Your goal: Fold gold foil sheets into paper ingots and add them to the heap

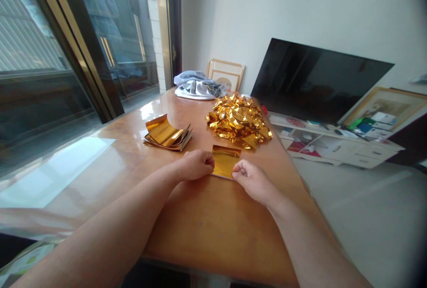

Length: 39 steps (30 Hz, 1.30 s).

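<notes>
A sheet of shiny gold foil paper (226,160) lies flat on the wooden table between my hands, its far edge slightly curled. My left hand (199,164) pinches its near left corner, fingers closed. At the near right corner, my right hand (246,173) has thumb and fingertips pressed together on the edge. Left of them sits a stack of gold foil paper (167,134), the top sheets curling up. Just beyond the sheet rises a heap of folded gold foil pieces (240,121).
The wooden table (220,230) has its right edge beside my right forearm. Folded cloth in plastic (198,87) and a picture frame (227,72) stand at the far end. To the right are a television (320,85) and a white cabinet (347,150); glass doors (130,25) are on the left.
</notes>
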Available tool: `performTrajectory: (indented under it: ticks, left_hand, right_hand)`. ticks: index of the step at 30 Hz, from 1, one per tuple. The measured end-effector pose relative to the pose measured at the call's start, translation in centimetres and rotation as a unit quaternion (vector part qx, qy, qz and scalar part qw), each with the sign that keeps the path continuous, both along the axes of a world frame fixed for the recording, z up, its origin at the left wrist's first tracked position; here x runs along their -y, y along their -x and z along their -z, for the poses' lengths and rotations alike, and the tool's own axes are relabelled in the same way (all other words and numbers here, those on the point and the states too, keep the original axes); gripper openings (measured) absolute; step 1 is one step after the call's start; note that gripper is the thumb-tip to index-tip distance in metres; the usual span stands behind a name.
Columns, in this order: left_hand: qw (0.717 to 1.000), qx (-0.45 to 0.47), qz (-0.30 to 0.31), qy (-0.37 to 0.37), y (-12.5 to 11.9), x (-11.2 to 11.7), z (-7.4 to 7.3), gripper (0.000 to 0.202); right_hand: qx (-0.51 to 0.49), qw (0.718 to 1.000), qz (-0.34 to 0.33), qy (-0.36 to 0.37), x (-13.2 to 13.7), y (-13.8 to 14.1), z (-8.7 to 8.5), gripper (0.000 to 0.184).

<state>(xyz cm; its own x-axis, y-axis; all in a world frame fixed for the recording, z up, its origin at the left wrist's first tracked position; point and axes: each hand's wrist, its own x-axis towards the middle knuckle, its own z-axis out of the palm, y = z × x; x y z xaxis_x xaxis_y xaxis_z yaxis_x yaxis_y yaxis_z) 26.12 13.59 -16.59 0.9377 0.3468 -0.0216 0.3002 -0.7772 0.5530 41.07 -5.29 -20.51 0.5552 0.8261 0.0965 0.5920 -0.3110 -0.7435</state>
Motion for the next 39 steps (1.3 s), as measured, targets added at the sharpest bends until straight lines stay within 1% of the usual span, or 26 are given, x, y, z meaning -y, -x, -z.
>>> performTrajectory:
  ticks: [5, 14, 16, 18, 21, 24, 26, 29, 33, 37, 39]
  left_hand:
    - [0.999, -0.012, -0.011, -0.033, 0.0, 0.3, -0.3, 0.019]
    - [0.998, -0.016, 0.003, -0.057, 0.1, 0.4, -0.3, 0.02]
    - [0.997, -0.007, 0.016, -0.075, 0.1, 0.4, -0.3, 0.023]
    - [0.993, 0.026, 0.042, -0.105, 0.2, 0.4, -0.2, 0.027]
    - [0.982, 0.072, 0.105, -0.143, 0.3, 0.6, -0.2, 0.035]
    - [0.971, 0.077, 0.168, -0.153, 0.6, 0.9, -0.5, 0.036]
    - [0.966, 0.08, 0.192, -0.153, 0.6, 1.1, -0.6, 0.034]
    - [0.961, 0.086, 0.211, -0.154, 0.6, 1.2, -0.6, 0.034]
    - [0.955, 0.083, 0.227, -0.174, 0.4, 1.3, -0.5, 0.037]
    - [0.958, 0.07, 0.221, -0.166, 0.4, 2.0, -0.7, 0.026]
    - [0.966, 0.055, 0.204, -0.152, 0.5, 2.5, -1.0, 0.02]
  right_hand:
    - [-0.012, 1.0, -0.001, -0.001, 0.1, -0.1, 0.2, 0.014]
    - [-0.015, 1.0, -0.003, 0.0, 0.1, 0.0, 0.3, 0.015]
    - [-0.012, 1.0, 0.001, 0.001, 0.0, 0.0, 0.3, 0.015]
    - [-0.01, 1.0, 0.003, 0.002, 0.0, -0.1, 0.3, 0.015]
    - [-0.008, 1.0, 0.0, 0.006, 0.0, -0.1, 0.2, 0.016]
    - [-0.009, 1.0, -0.003, 0.012, -0.1, 0.0, 0.1, 0.017]
    - [-0.009, 1.0, -0.001, 0.012, -0.1, 0.0, 0.1, 0.018]
    - [-0.005, 1.0, -0.004, 0.013, 0.0, 0.0, 0.1, 0.017]
    - [-0.003, 1.0, -0.004, 0.014, 0.0, 0.0, 0.1, 0.015]
    - [0.007, 1.0, -0.004, 0.011, 0.1, 0.3, 0.1, 0.013]
    - [0.013, 1.0, 0.001, 0.01, 0.1, 0.4, 0.0, 0.012]
